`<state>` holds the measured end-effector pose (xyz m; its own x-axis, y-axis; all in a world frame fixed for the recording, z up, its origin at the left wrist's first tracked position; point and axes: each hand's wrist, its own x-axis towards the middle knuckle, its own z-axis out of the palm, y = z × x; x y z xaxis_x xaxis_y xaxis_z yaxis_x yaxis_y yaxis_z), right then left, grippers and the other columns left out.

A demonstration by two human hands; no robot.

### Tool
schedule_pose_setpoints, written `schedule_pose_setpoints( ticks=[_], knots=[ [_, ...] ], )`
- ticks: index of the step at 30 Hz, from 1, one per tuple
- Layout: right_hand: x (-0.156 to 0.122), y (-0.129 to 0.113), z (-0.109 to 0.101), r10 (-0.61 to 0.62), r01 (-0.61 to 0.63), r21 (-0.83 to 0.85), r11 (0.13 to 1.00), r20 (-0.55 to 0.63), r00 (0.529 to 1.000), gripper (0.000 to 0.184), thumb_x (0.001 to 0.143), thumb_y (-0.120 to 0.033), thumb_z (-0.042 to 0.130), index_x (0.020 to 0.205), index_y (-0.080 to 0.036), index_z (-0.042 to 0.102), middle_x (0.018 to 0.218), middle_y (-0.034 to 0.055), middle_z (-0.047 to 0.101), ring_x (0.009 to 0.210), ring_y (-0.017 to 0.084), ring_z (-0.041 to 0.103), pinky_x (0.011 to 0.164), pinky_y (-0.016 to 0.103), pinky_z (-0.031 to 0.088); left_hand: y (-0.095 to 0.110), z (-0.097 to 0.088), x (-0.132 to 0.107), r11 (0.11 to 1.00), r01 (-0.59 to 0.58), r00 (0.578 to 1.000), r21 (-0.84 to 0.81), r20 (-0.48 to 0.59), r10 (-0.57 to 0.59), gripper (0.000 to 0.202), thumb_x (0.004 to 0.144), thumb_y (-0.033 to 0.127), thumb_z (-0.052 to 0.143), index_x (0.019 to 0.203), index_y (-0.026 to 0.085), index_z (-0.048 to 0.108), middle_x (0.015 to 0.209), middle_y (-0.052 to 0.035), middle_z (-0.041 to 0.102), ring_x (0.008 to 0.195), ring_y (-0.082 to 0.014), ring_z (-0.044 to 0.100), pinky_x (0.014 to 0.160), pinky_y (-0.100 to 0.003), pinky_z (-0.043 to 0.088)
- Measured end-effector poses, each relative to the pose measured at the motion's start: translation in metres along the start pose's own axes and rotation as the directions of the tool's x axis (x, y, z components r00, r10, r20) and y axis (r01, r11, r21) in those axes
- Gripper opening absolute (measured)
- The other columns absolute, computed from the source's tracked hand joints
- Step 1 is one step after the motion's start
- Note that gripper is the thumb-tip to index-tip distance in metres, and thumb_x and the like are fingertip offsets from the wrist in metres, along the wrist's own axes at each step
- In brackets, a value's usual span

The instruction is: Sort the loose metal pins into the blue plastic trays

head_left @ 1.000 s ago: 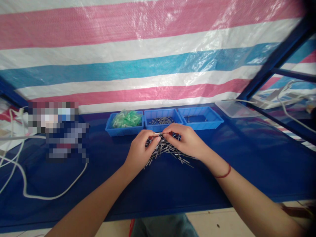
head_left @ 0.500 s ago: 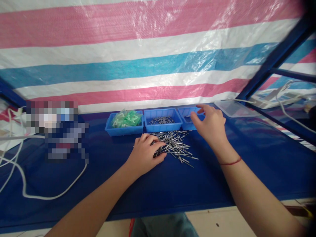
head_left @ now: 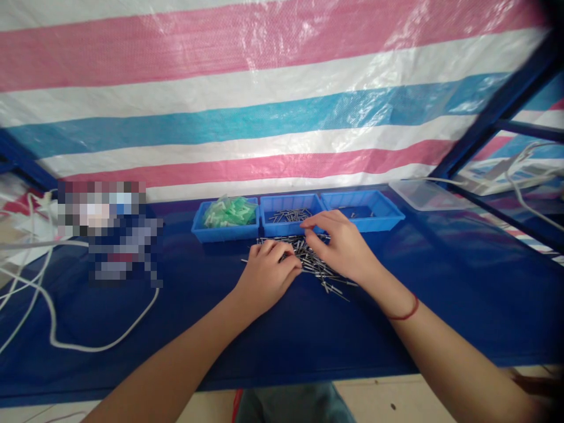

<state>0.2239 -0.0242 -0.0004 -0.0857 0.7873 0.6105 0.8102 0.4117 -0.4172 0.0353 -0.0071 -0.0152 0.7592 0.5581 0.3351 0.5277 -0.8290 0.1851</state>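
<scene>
At centre-left, the left hand [head_left: 269,275] curls over blind rivets [head_left: 311,259], perhaps steadying them; its grip I cannot tell. They lie mid-frame, handily near blue bins [head_left: 284,228]. Centre-right, the right hand [head_left: 342,244] holds thumb and forefinger narrowly apart.

Your two hands work at a pile of thin metal pins [head_left: 315,264] on the blue table [head_left: 308,346].

Your left hand [head_left: 267,276] rests on the pile's left side, fingers curled; your right hand [head_left: 346,244] is over its right side, thumb and forefinger apart. Just behind the pile you have the middle tray [head_left: 278,228], with more pins [head_left: 291,215] inside. Behind the pile to the left is the left tray [head_left: 227,235] of green pieces [head_left: 231,211]; behind to the right, the right tray [head_left: 381,225]. A white cable [head_left: 88,348] lies well left of the pile.
</scene>
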Motion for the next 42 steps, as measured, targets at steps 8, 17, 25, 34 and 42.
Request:
schedule_pose_setpoints(
  ticks=[8, 17, 25, 34, 42],
  knots=[
    [-0.001, -0.002, 0.004, -0.002, -0.030, 0.184, 0.982, 0.170, 0.985, 0.014, 0.078, -0.015, 0.057, 0.088, -0.019, 0.065, 0.089, 0.0040, 0.069, 0.083, 0.019, 0.061, 0.080, 0.035, 0.047, -0.011, 0.000, 0.002, 0.934, 0.197, 0.934, -0.299, -0.233, -0.272, 0.011, 0.093, 0.024, 0.047, 0.091, 0.019, 0.057, 0.090, -0.0036, 0.061, 0.087, -0.0179, 0.054, 0.079, -0.031, 0.042],
    [-0.001, -0.016, 0.007, 0.071, -0.109, 0.438, 0.892, 0.101, 0.992, 0.011, 0.084, -0.030, 0.060, 0.085, -0.021, 0.066, 0.087, 0.0046, 0.068, 0.081, 0.018, 0.062, 0.069, 0.031, 0.048, -0.007, 0.005, 0.001, 0.877, 0.210, 0.912, -0.431, -0.236, -0.335, 0.008, 0.091, 0.025, 0.050, 0.089, 0.020, 0.056, 0.087, -0.0027, 0.062, 0.082, -0.0168, 0.055, 0.073, -0.029, 0.044],
    [-0.001, -0.017, 0.007, 0.069, -0.090, 0.496, 0.864, 0.060, 0.996, 0.010, 0.085, -0.028, 0.061, 0.082, -0.020, 0.067, 0.086, 0.0046, 0.068, 0.084, 0.017, 0.062, 0.076, 0.033, 0.049, -0.007, 0.002, 0.002, 0.886, 0.187, 0.924, -0.424, -0.230, -0.305, 0.008, 0.091, 0.023, 0.051, 0.091, 0.019, 0.058, 0.093, -0.0046, 0.062, 0.091, -0.0186, 0.055, 0.082, -0.032, 0.043],
    [-0.001, -0.018, 0.007, 0.094, -0.119, 0.506, 0.854, 0.073, 0.993, 0.010, 0.084, -0.028, 0.062, 0.087, -0.022, 0.069, 0.090, 0.0046, 0.068, 0.086, 0.018, 0.063, 0.076, 0.034, 0.051, -0.013, 0.003, 0.001, 0.875, 0.166, 0.918, -0.455, -0.253, -0.305, 0.009, 0.091, 0.025, 0.052, 0.095, 0.021, 0.060, 0.096, -0.0041, 0.062, 0.091, -0.0176, 0.058, 0.079, -0.030, 0.046],
    [-0.001, -0.013, 0.008, -0.005, -0.018, 0.371, 0.929, 0.059, 0.998, 0.011, 0.086, -0.025, 0.057, 0.088, -0.021, 0.067, 0.089, 0.0053, 0.068, 0.085, 0.019, 0.063, 0.079, 0.035, 0.050, -0.014, 0.000, 0.002, 0.853, 0.183, 0.898, -0.488, -0.270, -0.348, 0.012, 0.090, 0.026, 0.053, 0.097, 0.021, 0.062, 0.097, -0.0035, 0.064, 0.088, -0.0165, 0.059, 0.075, -0.028, 0.047]
  ],
)
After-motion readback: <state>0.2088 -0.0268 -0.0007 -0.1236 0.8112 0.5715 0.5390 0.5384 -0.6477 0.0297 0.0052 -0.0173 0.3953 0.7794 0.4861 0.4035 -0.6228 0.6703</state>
